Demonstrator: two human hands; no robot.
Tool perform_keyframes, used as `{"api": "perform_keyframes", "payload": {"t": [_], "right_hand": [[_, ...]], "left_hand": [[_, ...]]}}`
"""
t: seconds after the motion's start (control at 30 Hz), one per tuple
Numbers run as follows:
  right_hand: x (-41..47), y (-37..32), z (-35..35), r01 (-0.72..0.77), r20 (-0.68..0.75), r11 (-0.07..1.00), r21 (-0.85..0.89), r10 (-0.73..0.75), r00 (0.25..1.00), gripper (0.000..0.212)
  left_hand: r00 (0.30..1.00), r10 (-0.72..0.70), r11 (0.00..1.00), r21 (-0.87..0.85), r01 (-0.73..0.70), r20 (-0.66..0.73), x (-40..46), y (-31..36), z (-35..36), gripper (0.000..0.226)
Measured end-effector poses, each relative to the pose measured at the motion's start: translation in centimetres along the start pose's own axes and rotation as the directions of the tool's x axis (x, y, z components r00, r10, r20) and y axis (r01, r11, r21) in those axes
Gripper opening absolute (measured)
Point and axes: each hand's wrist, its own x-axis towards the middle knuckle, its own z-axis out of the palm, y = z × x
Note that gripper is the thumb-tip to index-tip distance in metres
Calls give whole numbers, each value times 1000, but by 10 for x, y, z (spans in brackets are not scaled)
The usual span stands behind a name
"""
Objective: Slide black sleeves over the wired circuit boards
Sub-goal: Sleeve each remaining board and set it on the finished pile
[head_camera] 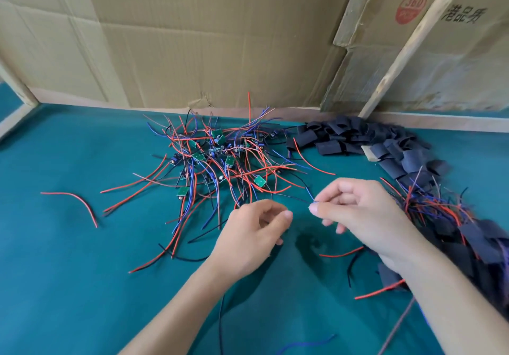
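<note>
Nearest the camera, two bare forearms are seen reaching over the green counter (68, 285) from its near edge. The left hand (252, 240) is held loosely curled, thumb and forefinger close together; whether anything is pinched there cannot be told. The right hand (360, 214) is closed in a fine pinch on the end of a thin dark wire (292, 197), which is drawn out toward the tangle beyond.

That tangle, a heap of circuit boards (217, 159) with red, blue and black leads, is spread across the middle of the counter, toward the far edge. Small green boards are seen among the wires, several half buried. A single loose red wire (74, 200) lies well apart, toward the left edge.

The black sleeves (358, 139) are piled along the far edge to the right, and the pile is continued down the right edge, where it is mixed with more wired pieces beside the right forearm. Flattened cardboard (192, 37) is propped against the back.

The boards are judged to be very light and somewhat fragile at the solder joints, so a board is best taken by its edges rather than dragged by its leads, which are limp and likely to snag in the heap. The sleeves appear soft, thin and flattened; each would probably need to be squeezed open at the mouth, the leads gathered and fed through first.
</note>
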Motion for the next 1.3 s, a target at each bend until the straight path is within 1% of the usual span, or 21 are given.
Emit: {"api": "perform_keyframes", "payload": {"t": [0.07,0.1,0.17,0.27,0.33,0.4,0.43,0.47,0.5,0.53,0.6,0.67,0.7,0.77,0.8,0.87,0.93,1.03,1.13,1.23,1.3], "right_hand": [[-18,-3,13,45,-50,998,48,-43,998,17],[-27,-3,20,80,-55,996,39,-77,995,18],[-41,-4,33,129,-57,991,-21,-130,990,20],[-54,-1,38,153,-26,982,-107,-156,987,23],[-56,-5,31,149,111,968,-201,-129,985,25],[-49,-13,14,146,279,956,-253,-72,957,26],[-40,-16,2,143,297,956,-255,-64,953,25],[-27,-17,-12,137,246,950,-280,-67,967,23],[-9,-16,-27,127,145,931,-341,-81,986,18],[12,-14,-42,101,27,891,-443,-99,995,13],[56,-6,-68,-20,-148,791,-611,-90,985,11],[98,6,-83,-157,-236,741,-653,-2,972,9],[114,11,-84,-205,-248,717,-666,46,968,11],[136,22,-81,-221,-221,676,-702,89,971,29],[143,25,-76,-195,-201,665,-721,69,977,33],[152,28,-64,-101,-155,646,-757,-27,988,36],[159,30,-51,3,-64,587,-810,-94,993,42],[164,34,-39,62,33,514,-855,-65,997,53],[166,34,-42,62,32,502,-863,-68,997,47],[163,29,-43,-2,-13,536,-844,-17,1000,36],[159,31,-42,-13,-35,543,-840,-31,999,34]], "left_hand": [[991,-46,968,-241,75,123,-2,5,-1,23],[983,-38,942,-322,96,180,-3,7,-2,27],[969,-15,915,-387,113,247,-5,9,-1,29],[963,-31,904,-403,141,268,-6,7,-1,23],[955,-28,906,-396,150,296,-7,7,-2,20],[944,-18,912,-381,150,329,-8,7,-2,22],[936,-18,910,-382,161,350,-8,7,-1,20],[929,-22,904,-389,176,370,-9,6,0,16],[926,-26,900,-393,186,377,-9,5,2,14],[927,-31,900,-394,189,373,-9,4,3,13],[934,-33,903,-390,180,356,-9,4,4,12],[940,-21,909,-385,160,341,-8,4,3,13],[941,-15,911,-383,152,337,-8,5,1,13],[945,-5,916,-378,135,326,-8,5,0,14],[949,-4,919,-373,128,316,-7,5,-1,14],[953,-8,922,-367,124,301,-7,6,-1,13],[958,-18,924,-360,125,288,-7,5,-1,13],[957,-32,929,-344,134,287,-7,5,-2,14],[951,-41,933,-330,146,305,-7,6,-3,14],[949,-55,932,-326,160,310,-7,6,-4,14],[949,-57,929,-332,163,309,-7,6,-4,14]]}}
